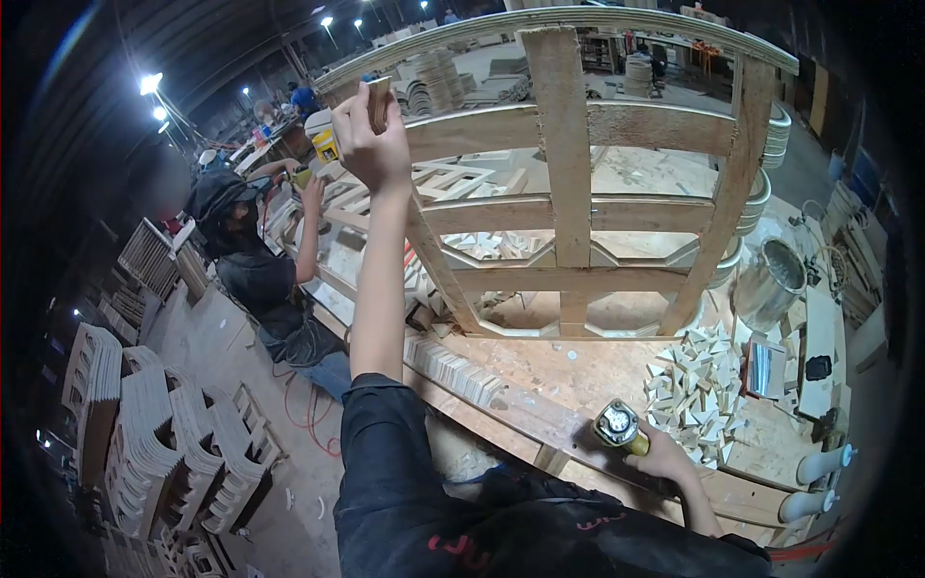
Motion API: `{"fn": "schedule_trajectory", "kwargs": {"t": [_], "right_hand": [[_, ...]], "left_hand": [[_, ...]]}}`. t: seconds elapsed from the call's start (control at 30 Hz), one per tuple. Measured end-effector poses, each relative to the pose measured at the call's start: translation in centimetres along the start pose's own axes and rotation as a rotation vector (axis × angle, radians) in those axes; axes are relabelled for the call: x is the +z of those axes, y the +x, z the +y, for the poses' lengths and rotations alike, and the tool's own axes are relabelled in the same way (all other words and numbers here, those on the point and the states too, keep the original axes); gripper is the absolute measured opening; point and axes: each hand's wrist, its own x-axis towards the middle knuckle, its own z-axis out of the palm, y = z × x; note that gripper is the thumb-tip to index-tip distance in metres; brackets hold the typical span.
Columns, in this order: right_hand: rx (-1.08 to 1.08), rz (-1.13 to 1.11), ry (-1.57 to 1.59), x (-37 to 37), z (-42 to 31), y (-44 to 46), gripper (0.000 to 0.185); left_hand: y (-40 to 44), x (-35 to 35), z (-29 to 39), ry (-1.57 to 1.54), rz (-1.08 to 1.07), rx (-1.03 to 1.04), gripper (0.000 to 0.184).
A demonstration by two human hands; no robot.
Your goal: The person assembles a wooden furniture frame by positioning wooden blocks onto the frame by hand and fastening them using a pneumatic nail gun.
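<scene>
My left hand [371, 140] is raised at the upper left corner of a large wooden frame [568, 144], its fingers closed around a small wood block [379, 104]. The frame stands upright on the workbench [511, 361], with one wide vertical slat and several crosspieces. Low on the right, my right hand [665, 457] grips a nail gun [621, 426] with a round metal top and a yellowish body, near the bench's front edge. Part of the tool's handle is hidden by the hand.
Small wood pieces [689, 385] lie heaped right of the frame, near a metal bucket [771, 279]. A row of thin blocks [451, 371] lines the bench edge. At left are a co-worker [255, 260] and stacked curved wood parts [145, 433].
</scene>
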Motion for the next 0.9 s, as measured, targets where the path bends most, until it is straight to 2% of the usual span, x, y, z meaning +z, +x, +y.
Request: {"fn": "schedule_trajectory", "kwargs": {"t": [0.23, 0.53, 0.63, 0.73, 0.77, 0.87, 0.9], "right_hand": [[0.032, -0.011, -0.022, -0.2, -0.8, -0.4, 0.069], [0.011, -0.021, -0.005, 0.3, 0.1, -0.1, 0.075], [0.000, -0.020, -0.010, 0.3, 0.0, -0.2, 0.075], [-0.024, 0.001, -0.008, 0.6, 0.1, -0.3, 0.075], [-0.027, 0.007, -0.003, 0.6, 0.2, -0.3, 0.075], [-0.016, 0.007, -0.008, 0.5, -0.2, -0.4, 0.075], [-0.008, 0.003, -0.014, 0.4, -0.4, -0.4, 0.075]], "left_hand": [[0.7, 1.5, -1.3, 0.152, 0.087, 0.191, 0.032], [0.7, 1.2, -1.7, 0.165, -0.023, 0.238, 0.023], [1.2, 0.7, -1.5, 0.163, -0.071, 0.241, 0.033], [1.9, 0.2, -1.1, 0.012, -0.074, 0.068, 0.051], [2.7, 0.2, -1.9, 0.028, -0.094, 0.110, 0.067], [6.5, -0.7, -2.1, 0.053, -0.300, 0.214, 0.071], [8.0, -0.6, -2.4, 0.179, -0.330, 0.346, 0.066]]}}
